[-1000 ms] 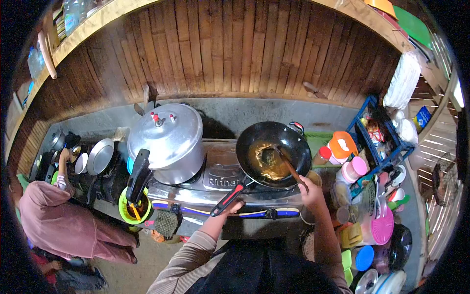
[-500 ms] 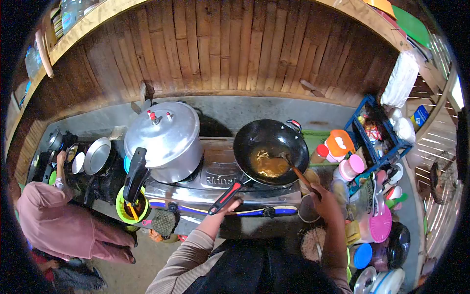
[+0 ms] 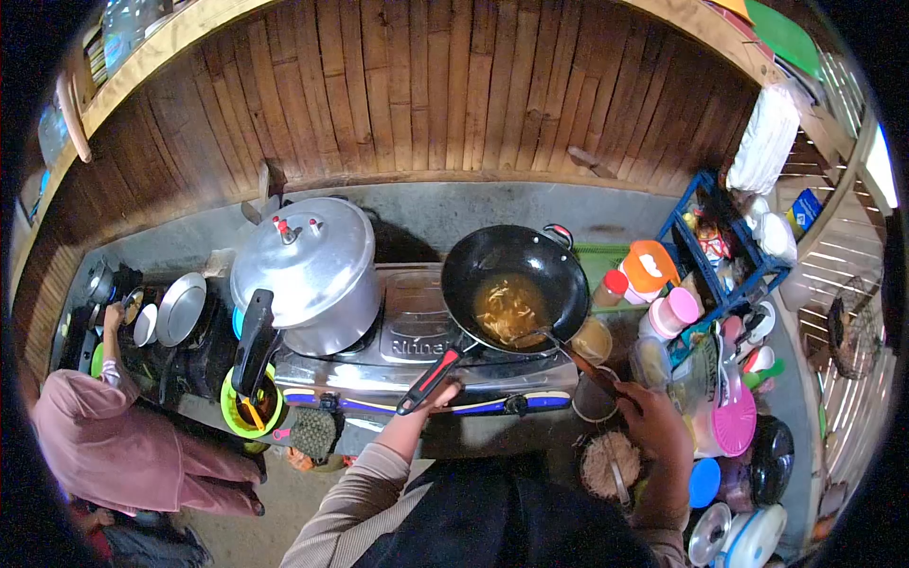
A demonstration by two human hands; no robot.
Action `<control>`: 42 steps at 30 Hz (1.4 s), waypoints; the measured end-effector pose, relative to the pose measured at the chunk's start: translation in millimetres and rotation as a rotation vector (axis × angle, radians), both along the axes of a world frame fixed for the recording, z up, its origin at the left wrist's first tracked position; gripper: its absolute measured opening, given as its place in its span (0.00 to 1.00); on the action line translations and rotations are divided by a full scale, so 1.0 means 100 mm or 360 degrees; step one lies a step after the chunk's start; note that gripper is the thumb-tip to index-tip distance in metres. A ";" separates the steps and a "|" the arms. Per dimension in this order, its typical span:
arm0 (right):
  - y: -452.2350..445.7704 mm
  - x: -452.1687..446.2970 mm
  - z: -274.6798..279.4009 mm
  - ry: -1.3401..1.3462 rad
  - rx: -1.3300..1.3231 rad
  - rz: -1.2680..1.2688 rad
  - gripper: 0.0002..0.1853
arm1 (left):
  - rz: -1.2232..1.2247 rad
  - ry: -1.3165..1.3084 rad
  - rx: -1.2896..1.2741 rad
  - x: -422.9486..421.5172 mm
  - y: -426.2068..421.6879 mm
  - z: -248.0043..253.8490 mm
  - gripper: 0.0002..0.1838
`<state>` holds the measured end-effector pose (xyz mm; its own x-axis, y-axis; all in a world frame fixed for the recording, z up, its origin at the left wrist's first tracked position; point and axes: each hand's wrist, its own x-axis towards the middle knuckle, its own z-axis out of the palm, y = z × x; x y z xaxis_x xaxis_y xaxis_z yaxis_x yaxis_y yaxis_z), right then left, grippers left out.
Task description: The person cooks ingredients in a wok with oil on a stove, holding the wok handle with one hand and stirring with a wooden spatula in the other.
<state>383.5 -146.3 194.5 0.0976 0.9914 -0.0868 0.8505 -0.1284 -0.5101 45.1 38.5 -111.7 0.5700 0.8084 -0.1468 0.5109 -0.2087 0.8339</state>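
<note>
A black wok (image 3: 559, 260) sits on the right side of the stove with brownish liquid and pale strips of food (image 3: 507, 310) in it. My left hand (image 3: 437, 392) is closed around the wok's black-and-red handle (image 3: 431, 379) from below; its fingers are partly hidden. My right hand (image 3: 653, 417) grips the wooden handle of a spatula (image 3: 592, 369). The spatula's head dips into the liquid at the wok's near right side.
A large pressure cooker (image 3: 303, 275) stands on the stove's left. Beside it is a green bowl (image 3: 230, 409) with dark contents. Jars, a pink-lidded container (image 3: 734, 419) and a blue rack (image 3: 724, 246) crowd the right. Another person (image 3: 114, 435) works at far left.
My right hand has moved down and toward me, drawing the spatula from the wok's right side to its near rim. The view has shifted slightly; my left hand stays at the handle.
</note>
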 end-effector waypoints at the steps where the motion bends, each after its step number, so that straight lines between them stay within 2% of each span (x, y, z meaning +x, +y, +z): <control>1: -0.01 -0.01 0.02 0.0000 -0.0005 0.0019 0.15 | 0.0000 0.0001 -0.0001 -0.01 -0.01 -0.04 0.30; 3: -0.02 -0.02 0.07 -0.0020 -0.0018 0.0011 0.15 | 0.0008 0.0245 0.0538 -0.01 -0.11 0.13 0.27; 4: -0.03 -0.03 0.08 -0.0042 -0.0031 0.0005 0.15 | 0.0008 0.0246 0.0535 0.01 -0.13 0.21 0.27; 6: -0.04 -0.03 0.09 -0.0046 -0.0043 -0.0004 0.15 | -0.0027 0.0479 0.0346 0.02 -0.12 0.30 0.26; 7: -0.04 -0.03 0.09 -0.0053 -0.0052 -0.0013 0.16 | -0.0027 0.0479 0.0344 0.03 -0.09 0.19 0.26; 9: -0.05 0.00 0.06 -0.0059 -0.0035 0.0001 0.16 | 0.0031 -0.0070 0.0223 0.06 -0.04 0.07 0.26; 10: -0.05 0.01 0.05 -0.0066 -0.0017 0.0014 0.16 | 0.0031 -0.0070 0.0223 0.04 -0.03 0.01 0.26; 12: -0.06 -0.01 0.10 -0.0067 -0.0028 0.0012 0.16 | 0.0163 0.0062 -0.0081 0.06 -0.15 0.46 0.25; 13: -0.06 -0.02 0.11 -0.0070 -0.0040 0.0008 0.16 | 0.0164 0.0062 -0.0081 0.05 -0.13 0.37 0.25; 15: -0.08 0.03 0.06 -0.0076 0.0000 0.0037 0.16 | 0.0114 -0.0140 0.1615 0.05 -0.07 0.08 0.23; 16: -0.09 0.06 0.04 -0.0082 0.0041 0.0064 0.16 | 0.0115 -0.0140 0.1615 0.02 -0.05 -0.03 0.23; 18: -0.09 0.08 0.02 -0.0105 0.0052 0.0079 0.16 | -0.0039 -0.1139 -0.0371 -0.05 -0.03 -0.13 0.24; 22: -0.03 0.12 -0.08 -0.0242 0.0011 0.0154 0.17 | -0.0043 -0.1340 -0.0361 0.01 0.02 -0.26 0.25; 24: 0.02 0.04 -0.07 -0.0213 -0.0040 0.0146 0.18 | 0.0086 0.0071 0.1441 0.07 0.02 -0.17 0.26; 25: 0.06 -0.03 -0.07 -0.0186 -0.0093 0.0133 0.19 | 0.0090 0.0074 0.1445 0.06 0.01 -0.13 0.26; 27: 0.16 -0.16 -0.10 -0.0099 -0.0104 0.0109 0.18 | 0.0171 0.0103 -0.0105 0.04 -0.10 0.24 0.26; 29: 0.27 -0.18 -0.26 -0.0013 -0.0118 0.0082 0.18 | 0.0139 0.0046 -0.0060 0.01 -0.07 0.12 0.26; 31: 0.44 -0.15 -0.58 0.0071 0.0141 0.0247 0.19 | 0.0105 -0.0010 -0.0016 0.00 -0.10 0.04 0.26; 32: 0.52 -0.18 -0.65 0.0071 0.0141 0.0246 0.19 | 0.0185 -0.0151 0.0079 0.01 -0.12 0.02 0.24; 34: 0.72 -0.30 -0.73 0.0343 0.0502 0.0366 0.17 | 0.0264 -0.0294 0.0175 0.00 -0.15 0.12 0.22; 36: 0.91 -0.34 -0.82 0.0302 0.0464 0.0280 0.18 | 0.0318 -0.0488 -0.0513 -0.08 -0.18 0.47 0.21; 38: 1.02 -0.37 -0.88 0.0266 0.0433 0.0210 0.18 | 0.0303 -0.0590 -0.0483 -0.10 -0.12 0.30 0.21; 40: 1.07 -0.38 -0.91 0.0192 0.0608 0.0133 0.17 | 0.0251 -0.0794 -0.0440 -0.09 0.00 -0.07 0.22; 42: 1.11 -0.42 -0.86 0.0182 0.0546 0.0087 0.17 | 0.0182 -0.0995 -0.0409 -0.04 0.04 -0.32 0.25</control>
<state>342.0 -35.2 108.7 0.0527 0.9683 0.2443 0.7863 0.1105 -0.6079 40.7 42.6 -143.6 0.5230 0.8522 -0.0130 -0.0758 0.0617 0.9952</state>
